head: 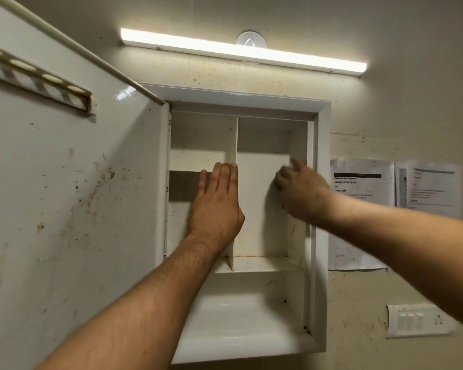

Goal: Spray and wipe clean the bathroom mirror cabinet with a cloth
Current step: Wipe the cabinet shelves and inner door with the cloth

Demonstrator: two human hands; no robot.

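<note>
1. Head view: the white rigid wall-mounted mirror cabinet (247, 108) hangs open, its stained door (64, 182) swung left.
2. Left hand (215, 206) lies flat, fingers together, on the cabinet's central divider (233, 140).
3. Right hand (302, 190), blurred, curls inside the cabinet's right compartment; I cannot tell whether it holds anything.
4. No cloth shows; one would likely be soft, best bunched in the palm.

Two bare, hairy forearms, no sleeves, no jewellery

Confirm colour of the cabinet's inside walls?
White, with brownish stains on the cabinet; clearest in the head view.
</note>
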